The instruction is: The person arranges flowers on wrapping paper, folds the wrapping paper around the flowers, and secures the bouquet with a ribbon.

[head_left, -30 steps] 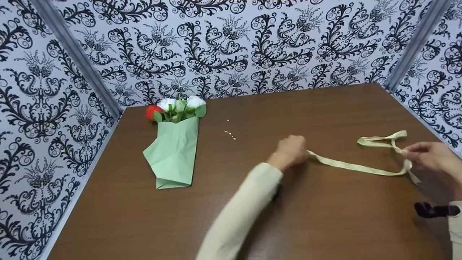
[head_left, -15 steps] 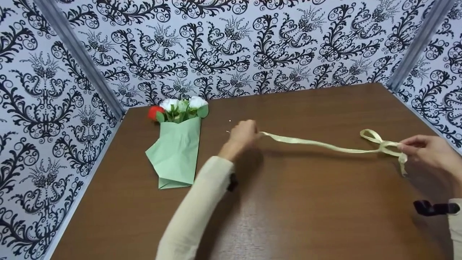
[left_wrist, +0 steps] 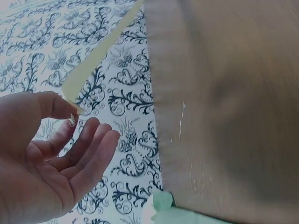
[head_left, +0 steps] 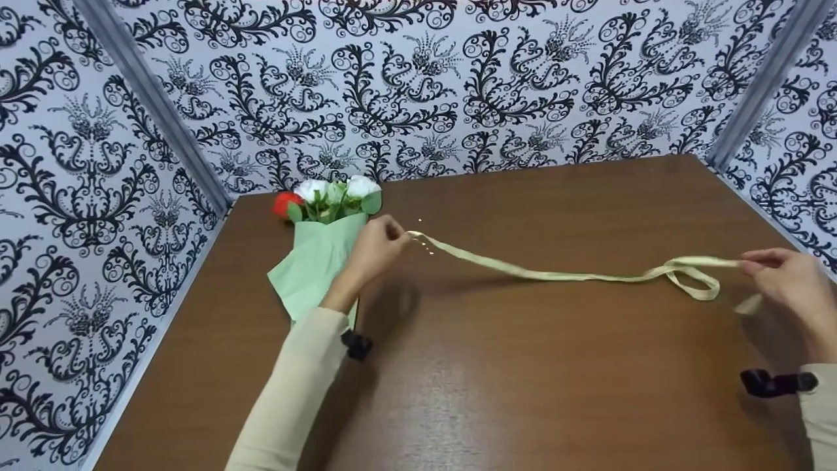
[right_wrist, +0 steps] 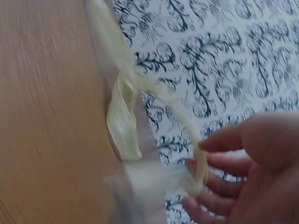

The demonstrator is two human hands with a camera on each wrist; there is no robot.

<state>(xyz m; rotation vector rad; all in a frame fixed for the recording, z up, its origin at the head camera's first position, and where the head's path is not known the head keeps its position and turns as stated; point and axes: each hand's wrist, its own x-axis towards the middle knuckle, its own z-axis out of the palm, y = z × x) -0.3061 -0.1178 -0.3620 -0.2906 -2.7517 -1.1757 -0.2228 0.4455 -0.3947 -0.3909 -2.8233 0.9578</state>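
A long pale yellow ribbon (head_left: 487,261) stretches between my two hands over the brown table. My left hand (head_left: 376,248) pinches one end between thumb and index finger, the other fingers loosely bent, as the left wrist view shows. At the right, my right hand (head_left: 788,278) pinches the ribbon near its other end; a loop (head_left: 696,284) hangs just left of those fingers and a short tail dangles below them. In the right wrist view the ribbon (right_wrist: 124,121) folds over itself, partly blurred. Behind my left hand lies the bouquet wrapped in green paper (head_left: 304,265), partly covered by the forearm.
White flowers (head_left: 363,188) and a red flower (head_left: 286,204) poke out of the wrap toward the back wall. Patterned panels (head_left: 458,85) enclose the brown table (head_left: 523,366) at the back and sides. Small bright specks (head_left: 428,248) show near the ribbon's left end.
My left hand has moved left with the ribbon end, from mid-table to beside the bouquet. The ribbon is drawn out longer, and its loop near my right hand has changed shape.
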